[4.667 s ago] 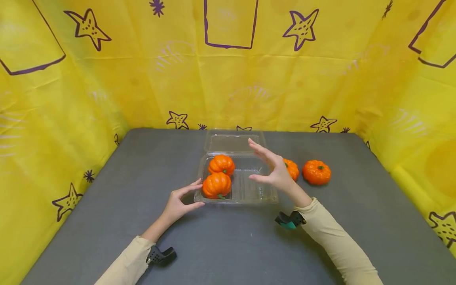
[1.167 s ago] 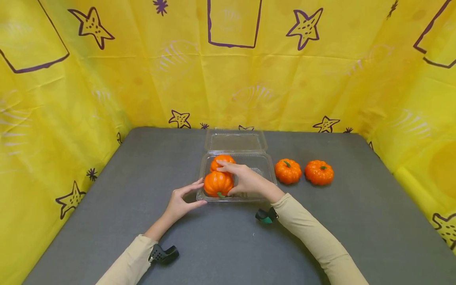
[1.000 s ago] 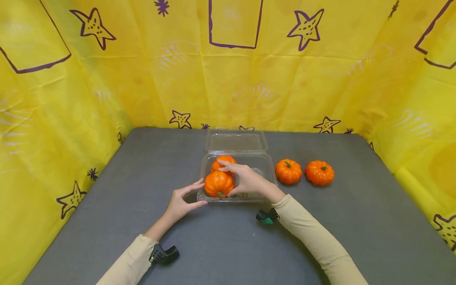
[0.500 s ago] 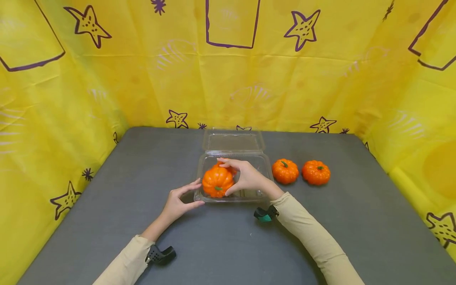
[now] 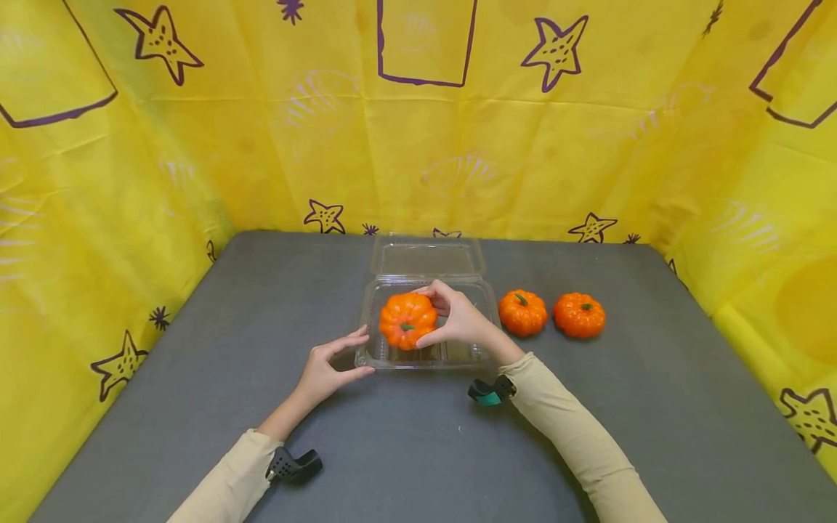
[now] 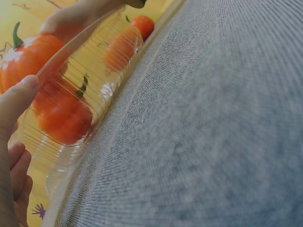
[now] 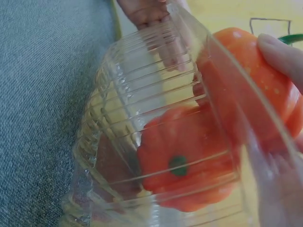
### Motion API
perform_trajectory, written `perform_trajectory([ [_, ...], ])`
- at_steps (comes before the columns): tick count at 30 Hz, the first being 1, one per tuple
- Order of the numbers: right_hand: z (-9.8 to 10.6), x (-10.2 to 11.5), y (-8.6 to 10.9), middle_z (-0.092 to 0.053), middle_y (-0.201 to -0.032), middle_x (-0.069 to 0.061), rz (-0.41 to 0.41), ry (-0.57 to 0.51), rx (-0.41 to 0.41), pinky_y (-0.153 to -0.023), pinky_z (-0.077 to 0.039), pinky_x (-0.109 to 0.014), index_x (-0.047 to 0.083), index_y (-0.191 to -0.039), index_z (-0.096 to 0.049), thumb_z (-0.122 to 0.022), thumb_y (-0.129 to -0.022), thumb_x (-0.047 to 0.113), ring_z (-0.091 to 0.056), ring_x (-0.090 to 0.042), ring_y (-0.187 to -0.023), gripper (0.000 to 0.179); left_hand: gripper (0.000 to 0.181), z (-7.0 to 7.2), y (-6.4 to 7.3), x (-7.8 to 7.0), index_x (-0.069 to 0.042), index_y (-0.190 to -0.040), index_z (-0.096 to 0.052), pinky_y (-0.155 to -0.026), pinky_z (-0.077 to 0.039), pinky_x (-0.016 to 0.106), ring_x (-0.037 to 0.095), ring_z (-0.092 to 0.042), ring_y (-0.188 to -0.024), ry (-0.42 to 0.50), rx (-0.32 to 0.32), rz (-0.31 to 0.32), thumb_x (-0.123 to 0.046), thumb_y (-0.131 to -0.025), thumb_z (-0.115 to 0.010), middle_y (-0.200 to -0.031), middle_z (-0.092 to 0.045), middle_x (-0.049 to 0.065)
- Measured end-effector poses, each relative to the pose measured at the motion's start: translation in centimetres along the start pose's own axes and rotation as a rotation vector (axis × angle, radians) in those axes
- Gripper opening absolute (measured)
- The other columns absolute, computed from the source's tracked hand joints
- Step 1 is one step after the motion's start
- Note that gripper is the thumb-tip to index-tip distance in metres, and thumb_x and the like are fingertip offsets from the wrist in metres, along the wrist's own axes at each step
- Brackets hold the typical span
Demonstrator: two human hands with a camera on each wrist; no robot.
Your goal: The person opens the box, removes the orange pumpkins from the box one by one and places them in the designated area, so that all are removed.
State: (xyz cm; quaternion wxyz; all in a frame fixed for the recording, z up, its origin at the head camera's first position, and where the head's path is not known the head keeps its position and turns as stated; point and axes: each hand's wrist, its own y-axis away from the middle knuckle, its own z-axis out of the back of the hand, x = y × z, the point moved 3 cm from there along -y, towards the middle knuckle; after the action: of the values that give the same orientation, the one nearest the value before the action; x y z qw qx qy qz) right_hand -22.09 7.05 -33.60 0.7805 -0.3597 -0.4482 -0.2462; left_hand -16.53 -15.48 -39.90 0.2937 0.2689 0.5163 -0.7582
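Observation:
My right hand (image 5: 458,319) holds an orange pumpkin (image 5: 407,321) between thumb and fingers, raised over the left part of a clear plastic clamshell container (image 5: 466,354). Its green stem points toward me. A second pumpkin (image 6: 64,113) sits inside the container, seen through the wall in the left wrist view; in the head view the raised one covers it. My left hand (image 5: 325,369) grips the container's front left corner, thumb at the front edge and fingers along the left side. The container's lid (image 5: 428,256) lies folded back, away from me.
Two more orange pumpkins, a nearer one (image 5: 523,313) and an outer one (image 5: 579,315), stand on the grey table (image 5: 405,450) right of the container. Yellow patterned cloth (image 5: 418,145) encloses the table at the back and sides.
My right hand reached from the container's right side to the front pumpkin inside, took hold of it and lifted it up and back. My left hand has stayed at the corner.

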Motion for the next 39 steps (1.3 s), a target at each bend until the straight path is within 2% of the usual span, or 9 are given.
perform_trajectory([
  [4,0.3,-0.5,0.1,-0.043,-0.127,-0.027,-0.047,-0.098,-0.008,-0.085,-0.045,-0.037,-0.01,-0.105,-0.041,-0.074,-0.061,-0.016,-0.051,-0.033,-0.106,0.055,0.049,0.0,0.0,0.0,0.01,-0.103,-0.061,-0.089,-0.041,0.026,0.037,-0.052,-0.104,0.009,0.005,0.002,0.014,-0.057,-0.077,-0.111,-0.052,0.032],
  [8,0.4,-0.9,0.1,-0.034,-0.133,-0.029,-0.037,-0.153,0.009,-0.088,-0.042,-0.041,-0.014,-0.122,-0.034,-0.071,-0.063,-0.018,-0.045,-0.034,-0.113,0.07,0.049,0.0,0.0,0.0,0.01,-0.103,-0.061,-0.089,-0.041,0.026,0.037,-0.052,-0.105,0.013,0.005,0.007,0.013,-0.057,-0.077,-0.111,-0.052,0.031],
  [11,0.6,-1.8,0.1,-0.038,-0.131,-0.027,-0.046,-0.17,0.017,-0.087,-0.043,-0.041,-0.012,-0.131,-0.031,-0.072,-0.064,-0.016,-0.047,-0.032,-0.111,0.078,0.049,0.0,0.0,0.1,0.012,-0.103,-0.06,-0.09,-0.04,0.026,0.036,-0.051,-0.105,0.015,0.007,0.011,0.013,-0.057,-0.077,-0.112,-0.052,0.031],
  [15,1.0,-3.0,0.4,-0.05,-0.122,-0.02,-0.119,-0.176,-0.024,-0.081,-0.047,-0.038,-0.007,-0.129,-0.041,-0.073,-0.066,-0.011,-0.054,-0.027,-0.101,0.071,0.049,-0.1,-0.1,0.1,0.015,-0.102,-0.058,-0.09,-0.04,0.026,0.037,-0.051,-0.105,0.013,0.007,0.008,0.014,-0.057,-0.077,-0.112,-0.052,0.032],
  [19,1.3,-3.2,0.7,-0.052,-0.119,-0.019,-0.159,-0.16,-0.062,-0.08,-0.048,-0.036,-0.005,-0.127,-0.045,-0.073,-0.068,-0.007,-0.056,-0.026,-0.098,0.065,0.049,0.0,0.0,0.1,0.017,-0.101,-0.057,-0.09,-0.04,0.025,0.036,-0.051,-0.105,0.014,0.007,0.003,0.014,-0.056,-0.077,-0.111,-0.051,0.032],
  [32,2.2,-3.5,1.3,-0.054,-0.118,-0.017,-0.161,-0.174,-0.121,-0.081,-0.048,-0.036,-0.004,-0.126,-0.048,-0.078,-0.066,0.002,-0.055,-0.025,-0.1,0.068,0.049,0.0,0.0,0.0,0.016,-0.101,-0.058,-0.091,-0.039,0.025,0.038,-0.051,-0.105,-0.006,0.004,0.011,0.013,-0.057,-0.078,-0.111,-0.052,0.031],
  [39,3.0,-3.6,2.5,-0.05,-0.125,-0.016,-0.153,-0.155,-0.124,-0.082,-0.047,-0.034,-0.002,-0.13,-0.044,-0.077,-0.07,0.009,-0.054,-0.025,-0.102,0.069,0.048,-0.1,0.0,0.0,0.015,-0.101,-0.059,-0.091,-0.039,0.025,0.037,-0.051,-0.105,0.001,0.0,0.015,0.013,-0.057,-0.077,-0.111,-0.052,0.032],
])
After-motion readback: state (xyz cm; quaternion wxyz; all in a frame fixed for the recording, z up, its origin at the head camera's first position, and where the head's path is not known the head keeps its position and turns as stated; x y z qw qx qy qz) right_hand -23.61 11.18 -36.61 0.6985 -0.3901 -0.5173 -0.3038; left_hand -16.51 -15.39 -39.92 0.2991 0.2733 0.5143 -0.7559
